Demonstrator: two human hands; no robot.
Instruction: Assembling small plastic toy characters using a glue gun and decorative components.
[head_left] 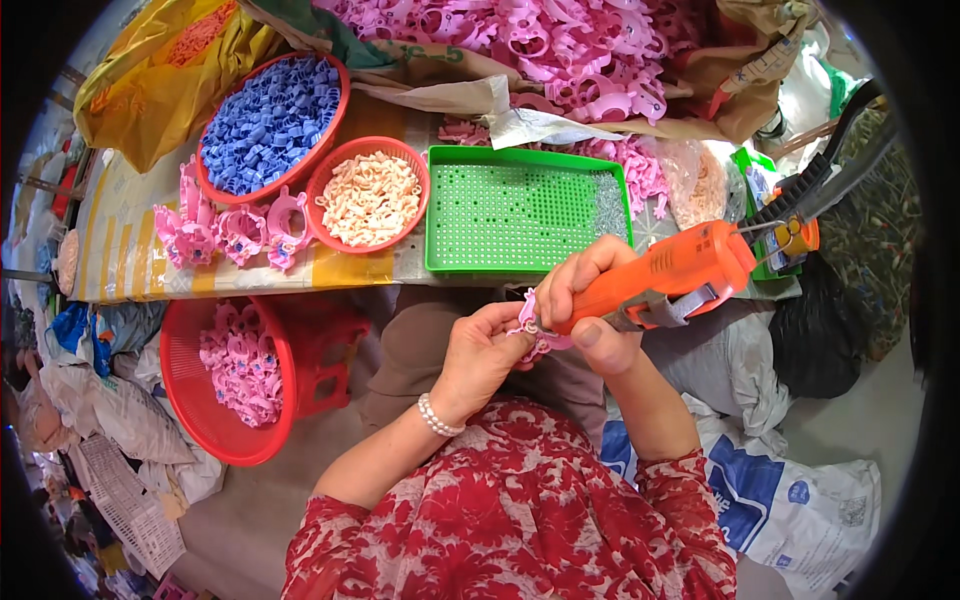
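Head view. Pink plastic piece, near centre: probably light, stiff, slick, fragile at thin edges; best pinched by its rim. Left hand: thumb and fingers closed on it. Orange power tool, at the piece's two o'clock: likely heavier, rigid; right hand wrapped about its front body.

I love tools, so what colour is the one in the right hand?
The tool is mostly orange, clearest in the head view.
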